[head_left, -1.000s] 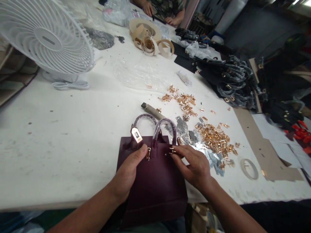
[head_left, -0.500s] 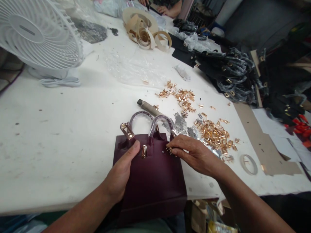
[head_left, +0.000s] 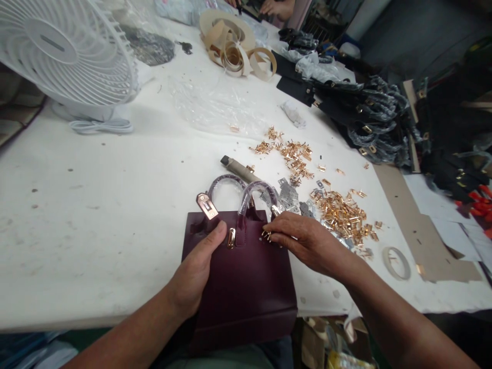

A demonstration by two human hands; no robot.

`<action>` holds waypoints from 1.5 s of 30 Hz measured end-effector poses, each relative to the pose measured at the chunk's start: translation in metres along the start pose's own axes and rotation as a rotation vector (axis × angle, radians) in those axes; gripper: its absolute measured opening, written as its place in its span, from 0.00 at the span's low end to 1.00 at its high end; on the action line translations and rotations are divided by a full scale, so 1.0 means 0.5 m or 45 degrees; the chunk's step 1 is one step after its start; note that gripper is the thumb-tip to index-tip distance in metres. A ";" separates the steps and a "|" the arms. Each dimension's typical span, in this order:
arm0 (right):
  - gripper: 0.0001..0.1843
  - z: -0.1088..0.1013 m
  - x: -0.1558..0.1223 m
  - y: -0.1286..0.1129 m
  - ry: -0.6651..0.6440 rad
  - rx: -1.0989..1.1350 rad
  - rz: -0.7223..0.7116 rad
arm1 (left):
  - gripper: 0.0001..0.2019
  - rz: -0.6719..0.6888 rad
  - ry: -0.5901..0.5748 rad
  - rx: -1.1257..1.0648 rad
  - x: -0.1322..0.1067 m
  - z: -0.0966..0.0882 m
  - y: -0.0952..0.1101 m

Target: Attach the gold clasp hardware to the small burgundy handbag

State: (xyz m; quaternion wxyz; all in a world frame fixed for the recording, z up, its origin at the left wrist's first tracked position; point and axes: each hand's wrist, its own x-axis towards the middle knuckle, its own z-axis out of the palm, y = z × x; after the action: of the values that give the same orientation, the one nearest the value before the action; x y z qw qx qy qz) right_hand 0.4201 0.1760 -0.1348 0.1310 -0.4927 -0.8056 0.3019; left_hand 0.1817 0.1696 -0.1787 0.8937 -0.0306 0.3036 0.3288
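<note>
A small dark purple handbag lies flat at the table's near edge, its two plastic-wrapped handles pointing away from me. My left hand grips the bag's left side, thumb on its front beside a gold clasp. A gold tag hangs at the left handle. My right hand pinches a small gold pronged fitting against the bag's upper right front.
Loose gold fittings and silver plates lie right of the bag, with a grey utility knife. A white fan stands far left. Black bags pile at right. Tan strap rolls and another person's hands are far back.
The view shifted slightly. My right hand has kept the gold fitting at the bag's upper right, pressing a little closer. My left hand stays on the bag.
</note>
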 end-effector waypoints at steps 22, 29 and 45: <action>0.12 -0.009 0.038 0.034 -0.132 0.365 0.074 | 0.23 -0.084 0.001 -0.044 0.011 0.002 0.013; 0.13 -0.018 0.037 0.037 -0.119 0.260 -0.062 | 0.23 -0.056 0.018 -0.017 0.011 0.003 0.013; 0.12 0.025 0.007 -0.011 0.133 -0.402 -0.121 | 0.24 -0.040 0.052 0.034 0.010 -0.003 0.009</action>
State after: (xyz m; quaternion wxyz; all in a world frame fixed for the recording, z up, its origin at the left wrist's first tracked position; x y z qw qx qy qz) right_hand 0.4081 0.1729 -0.1415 0.1079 -0.4835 -0.8575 0.1391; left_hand 0.1813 0.1758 -0.1820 0.8927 -0.0299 0.3257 0.3100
